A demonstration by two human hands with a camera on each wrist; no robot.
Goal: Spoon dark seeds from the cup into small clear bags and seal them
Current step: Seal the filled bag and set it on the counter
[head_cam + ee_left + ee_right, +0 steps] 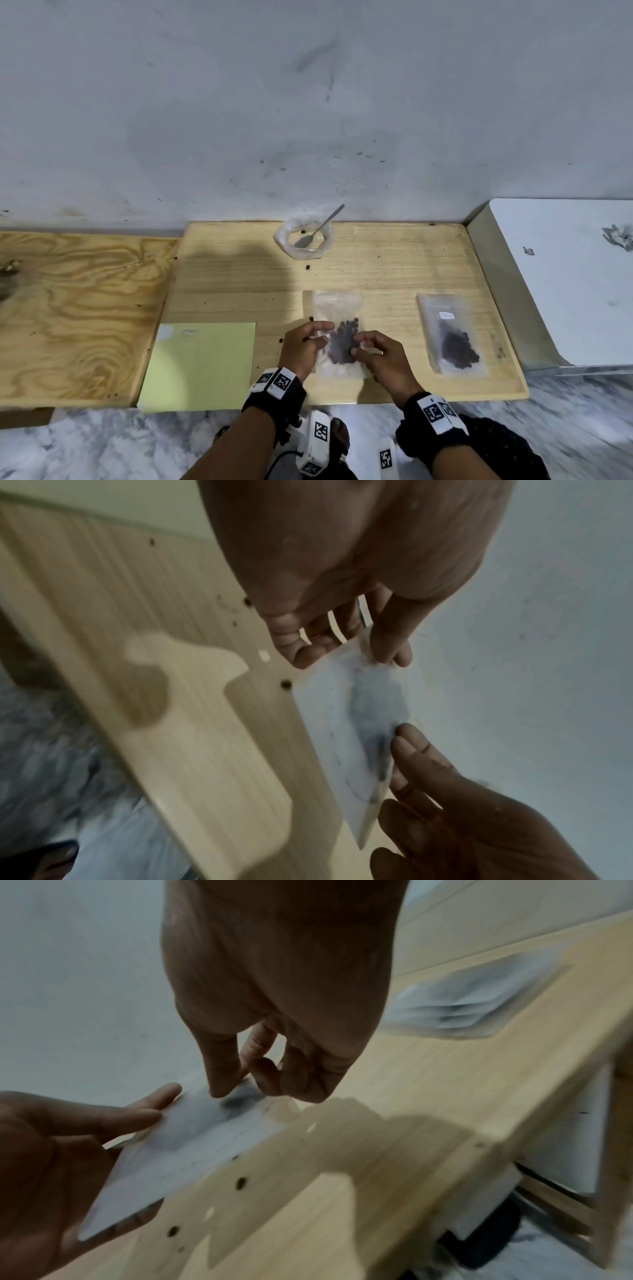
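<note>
Pale wood-grain worktop (pixel 394 270) against a scuffed grey-white wall (pixel 308 102), marbled floor below. Clear plastic bag (pixel 337 329) of dark round seeds (pixel 342 346) lying flat at worktop's near edge; left hand (pixel 301 346) and right hand (pixel 383 356), fingers curled, pinching its sides. Second filled bag (pixel 450 334) right of it. Crinkled clear cup (pixel 303 240) with metal spoon (pixel 320 228) near the wall.

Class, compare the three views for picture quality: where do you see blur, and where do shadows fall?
Head view: sharp in the middle, with a broad shadow on the wooden table left of the cup. Left wrist view: soft, the bag smeared. Right wrist view: blurred throughout, hand shadows across the table, the second bag streaked.
</note>
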